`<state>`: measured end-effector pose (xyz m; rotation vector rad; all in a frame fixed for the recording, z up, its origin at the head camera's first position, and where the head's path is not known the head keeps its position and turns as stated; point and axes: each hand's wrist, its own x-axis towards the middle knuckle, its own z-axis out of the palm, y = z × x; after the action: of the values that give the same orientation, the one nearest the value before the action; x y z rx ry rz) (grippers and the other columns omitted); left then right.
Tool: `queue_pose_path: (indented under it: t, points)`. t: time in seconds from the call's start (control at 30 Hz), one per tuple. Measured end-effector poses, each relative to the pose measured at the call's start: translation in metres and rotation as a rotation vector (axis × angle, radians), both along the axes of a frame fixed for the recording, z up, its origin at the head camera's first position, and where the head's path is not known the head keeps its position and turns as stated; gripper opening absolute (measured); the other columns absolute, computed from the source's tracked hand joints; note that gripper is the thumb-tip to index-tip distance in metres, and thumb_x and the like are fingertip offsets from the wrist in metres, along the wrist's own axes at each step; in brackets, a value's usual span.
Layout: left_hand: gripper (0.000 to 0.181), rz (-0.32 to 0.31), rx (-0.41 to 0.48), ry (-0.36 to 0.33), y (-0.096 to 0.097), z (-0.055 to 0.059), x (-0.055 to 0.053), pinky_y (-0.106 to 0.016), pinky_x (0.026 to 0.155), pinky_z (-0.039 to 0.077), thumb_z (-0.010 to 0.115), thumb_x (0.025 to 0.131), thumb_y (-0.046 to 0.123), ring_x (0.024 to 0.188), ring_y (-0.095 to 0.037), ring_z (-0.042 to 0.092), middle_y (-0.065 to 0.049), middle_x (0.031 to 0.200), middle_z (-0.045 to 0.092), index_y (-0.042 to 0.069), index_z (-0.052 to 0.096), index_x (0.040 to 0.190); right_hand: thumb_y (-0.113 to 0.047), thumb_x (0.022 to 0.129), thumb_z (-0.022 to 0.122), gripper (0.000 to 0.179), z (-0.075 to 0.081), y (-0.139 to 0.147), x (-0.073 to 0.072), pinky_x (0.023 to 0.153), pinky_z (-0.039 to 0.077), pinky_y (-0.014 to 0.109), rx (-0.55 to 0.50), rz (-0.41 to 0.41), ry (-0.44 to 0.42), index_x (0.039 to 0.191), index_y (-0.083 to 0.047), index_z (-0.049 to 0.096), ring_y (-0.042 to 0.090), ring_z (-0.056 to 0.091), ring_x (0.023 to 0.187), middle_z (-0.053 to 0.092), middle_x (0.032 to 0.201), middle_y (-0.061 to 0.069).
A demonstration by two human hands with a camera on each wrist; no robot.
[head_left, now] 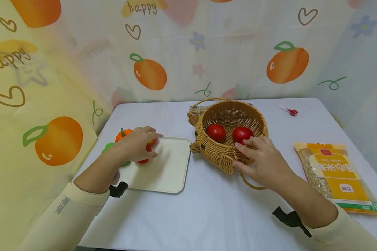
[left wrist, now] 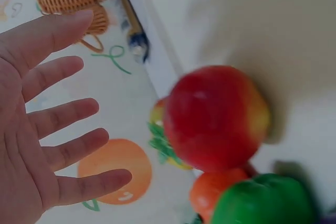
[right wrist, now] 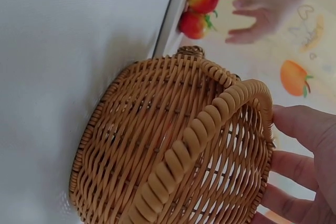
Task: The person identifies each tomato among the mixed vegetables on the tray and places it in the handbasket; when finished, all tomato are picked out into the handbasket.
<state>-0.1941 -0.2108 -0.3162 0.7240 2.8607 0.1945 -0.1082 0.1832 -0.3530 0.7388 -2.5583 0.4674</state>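
Observation:
My left hand [head_left: 133, 144] hovers at the left part of a cream tray [head_left: 172, 174], fingers spread and nothing held. Near its palm is a red-and-yellow apple [left wrist: 218, 119]. Beside that lie a green bell pepper [left wrist: 265, 203], an orange fruit [left wrist: 210, 187] and a small red-yellow fruit [left wrist: 170, 150] with green leaves, partly covered. My right hand [head_left: 265, 160] is at the near right rim of a wicker basket [head_left: 216, 155], with fingers fairly straight over the edge and thumb outside. Inside the basket are two smooth red fruits [head_left: 215, 132], one close to the right fingertips.
On the right lies a yellow bag of grains [head_left: 339, 177]. A red lollipop [head_left: 292, 111] is farther back. An orange pepper-like vegetable [head_left: 122, 134] shows behind my left hand. The basket's looped handle [head_left: 249, 184] hangs onto the white tablecloth [head_left: 220, 216].

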Motion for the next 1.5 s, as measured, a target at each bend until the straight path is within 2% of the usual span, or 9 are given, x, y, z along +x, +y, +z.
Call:
queue_pose_path:
  t: [0.2,0.4,0.7,0.9,1.17,1.5]
  points:
    - [0.046,-0.021,0.001,0.014,-0.022,-0.022,0.002,-0.05,0.095,0.053,0.077,0.087,0.02,0.118,-0.043,0.056,-0.019,0.132,0.061,0.008,0.069,0.131,-0.028,0.078,0.088,0.051,0.001,0.0,0.0,0.083,0.059,0.05,0.003,0.003,0.005,0.124,-0.01,0.075,0.039,0.058,0.109,0.067,0.118,0.017]
    - [0.046,0.01,0.018,-0.027,-0.03,-0.033,0.005,-0.049,0.089,0.057,0.08,0.085,0.018,0.115,-0.042,0.055,-0.017,0.13,0.061,0.005,0.07,0.129,-0.027,0.077,0.089,0.051,0.0,0.001,0.0,0.08,0.059,0.052,-0.013,0.01,0.025,0.123,-0.01,0.076,0.041,0.058,0.108,0.067,0.116,0.017]
    - [0.039,-0.013,0.074,0.032,-0.036,-0.042,0.006,-0.05,0.091,0.056,0.081,0.083,0.01,0.113,-0.042,0.057,-0.02,0.127,0.061,0.002,0.073,0.12,-0.026,0.076,0.089,0.051,-0.001,0.001,-0.001,0.08,0.06,0.052,-0.015,0.008,0.029,0.123,-0.01,0.076,0.041,0.059,0.109,0.067,0.117,0.018]
    - [0.039,0.037,0.073,0.025,-0.039,-0.049,0.006,-0.054,0.092,0.057,0.079,0.085,0.004,0.12,-0.045,0.053,-0.021,0.132,0.057,0.003,0.073,0.123,-0.027,0.077,0.089,0.052,-0.001,0.001,0.0,0.081,0.06,0.051,-0.011,-0.003,0.008,0.124,-0.01,0.075,0.04,0.058,0.11,0.067,0.118,0.018]
    - [0.04,0.052,0.082,0.027,-0.043,-0.053,0.008,-0.055,0.09,0.058,0.079,0.086,0.004,0.124,-0.047,0.05,-0.021,0.135,0.055,0.005,0.072,0.125,-0.026,0.076,0.09,0.052,-0.002,0.0,-0.001,0.08,0.06,0.05,-0.017,0.005,0.023,0.124,-0.01,0.075,0.039,0.058,0.109,0.067,0.118,0.018]
    - [0.04,-0.015,0.118,0.033,-0.044,-0.051,0.008,-0.05,0.092,0.058,0.08,0.084,0.005,0.118,-0.04,0.056,-0.014,0.129,0.059,0.006,0.074,0.124,-0.03,0.077,0.089,0.053,-0.004,0.001,-0.002,0.079,0.061,0.05,-0.007,-0.007,0.004,0.124,-0.009,0.075,0.039,0.057,0.11,0.066,0.118,0.018]
